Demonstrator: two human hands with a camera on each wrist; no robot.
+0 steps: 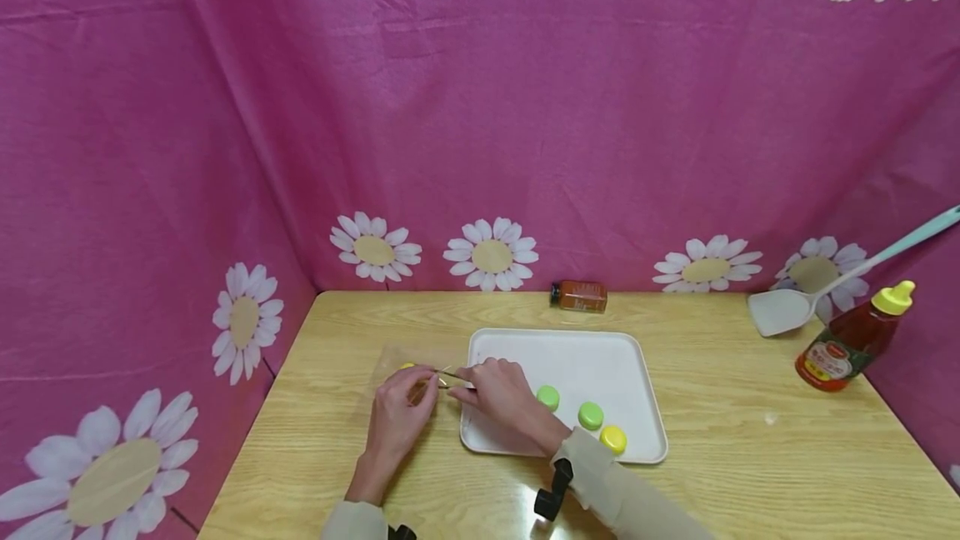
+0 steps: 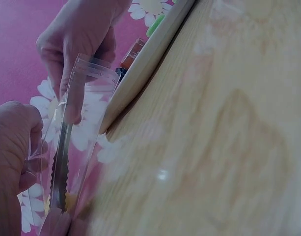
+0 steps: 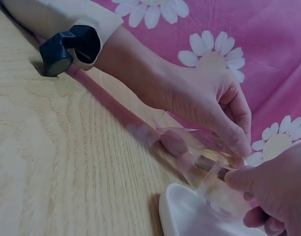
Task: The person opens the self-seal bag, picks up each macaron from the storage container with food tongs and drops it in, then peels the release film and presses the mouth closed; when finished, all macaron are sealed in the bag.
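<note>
My left hand [image 1: 401, 407] pinches a clear plastic bag [image 2: 94, 73] to the left of the white tray [image 1: 585, 357]. With my right hand [image 1: 504, 394] I grip metal tongs [image 2: 61, 172] with scalloped edges, their arms reaching inside the bag. A bit of yellow [image 1: 407, 366] shows by the left fingertips; the bag and fingers hide most of it. On the tray, by my right forearm, are two green macarons [image 1: 548, 397] and a yellow macaron [image 1: 612, 439].
Behind the tray a small bottle with a dark cap [image 1: 581, 296] lies on its side. At the right are a white spatula [image 1: 780, 312] with a pale green handle and a red sauce bottle [image 1: 840, 357] with a yellow cap. Pink cloth [image 1: 600, 148] hangs around the wooden table [image 1: 735, 457].
</note>
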